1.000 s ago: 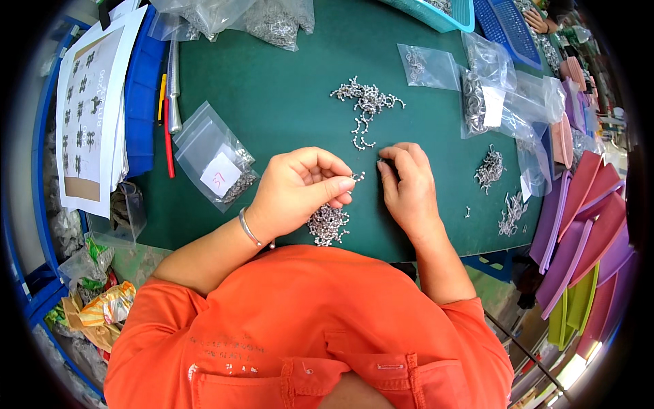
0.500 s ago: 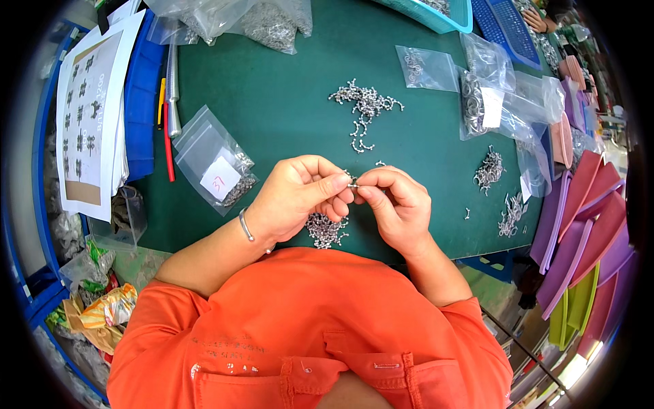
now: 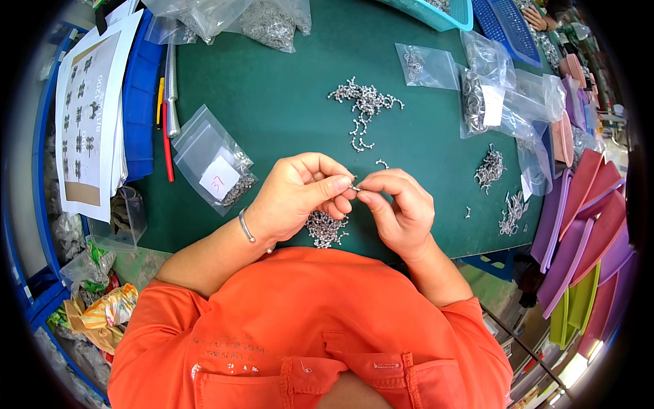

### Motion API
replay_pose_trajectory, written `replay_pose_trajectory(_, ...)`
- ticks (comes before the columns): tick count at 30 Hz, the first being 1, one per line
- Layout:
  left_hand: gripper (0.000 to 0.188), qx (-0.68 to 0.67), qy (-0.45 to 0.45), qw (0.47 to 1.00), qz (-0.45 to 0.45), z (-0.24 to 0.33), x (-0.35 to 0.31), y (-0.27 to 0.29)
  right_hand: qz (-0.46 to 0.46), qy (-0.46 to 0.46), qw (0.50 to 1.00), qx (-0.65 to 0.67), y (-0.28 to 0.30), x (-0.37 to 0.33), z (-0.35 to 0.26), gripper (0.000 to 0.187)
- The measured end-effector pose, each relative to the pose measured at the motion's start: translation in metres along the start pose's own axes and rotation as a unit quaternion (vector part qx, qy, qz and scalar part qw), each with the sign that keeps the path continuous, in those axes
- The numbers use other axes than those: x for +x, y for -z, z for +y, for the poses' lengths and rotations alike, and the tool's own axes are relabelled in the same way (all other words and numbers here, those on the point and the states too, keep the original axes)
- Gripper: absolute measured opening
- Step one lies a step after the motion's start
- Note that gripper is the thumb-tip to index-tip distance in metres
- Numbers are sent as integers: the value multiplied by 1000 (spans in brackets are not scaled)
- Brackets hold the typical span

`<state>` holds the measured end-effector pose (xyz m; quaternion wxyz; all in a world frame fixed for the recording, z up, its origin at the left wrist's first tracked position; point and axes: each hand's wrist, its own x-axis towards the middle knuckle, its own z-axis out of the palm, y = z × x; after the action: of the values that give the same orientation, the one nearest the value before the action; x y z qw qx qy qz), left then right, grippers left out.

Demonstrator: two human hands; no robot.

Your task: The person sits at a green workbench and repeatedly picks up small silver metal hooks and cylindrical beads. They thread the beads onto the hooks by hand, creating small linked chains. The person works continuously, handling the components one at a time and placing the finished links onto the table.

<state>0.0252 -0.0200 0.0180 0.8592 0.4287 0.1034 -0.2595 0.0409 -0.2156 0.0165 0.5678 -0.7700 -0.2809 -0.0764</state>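
Above the near part of the green table, my left hand and my right hand meet fingertip to fingertip. Thumb and forefinger of each are pinched on a small silver metal piece, largely covered by the fingers, so its exact kind is unclear. Partly hidden below my left hand lies a heap of small silver metal parts. Just beyond my right fingers is a short curved metal part. Farther off lies a loose pile of similar knobbed, curved parts.
Left of my hands are a labelled zip bag of metal parts, a red pen and a blue bin. To the right are small metal heaps and clear bags. Purple and red trays stand beyond the table's right edge.
My right hand has shifted slightly right, and the short curved part beyond it shows more fully. My left hand stays almost in place; both still pinch the small piece.
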Motion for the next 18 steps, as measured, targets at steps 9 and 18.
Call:
replay_pose_trajectory(9,11,-26,18,999,-8,0,1,1,47,-16,996,79,-6,-9,5,24)
replay_pose_trajectory(18,16,167,-86,981,44,-2,-4,5,5,-129,960,-247,35,8,25,8)
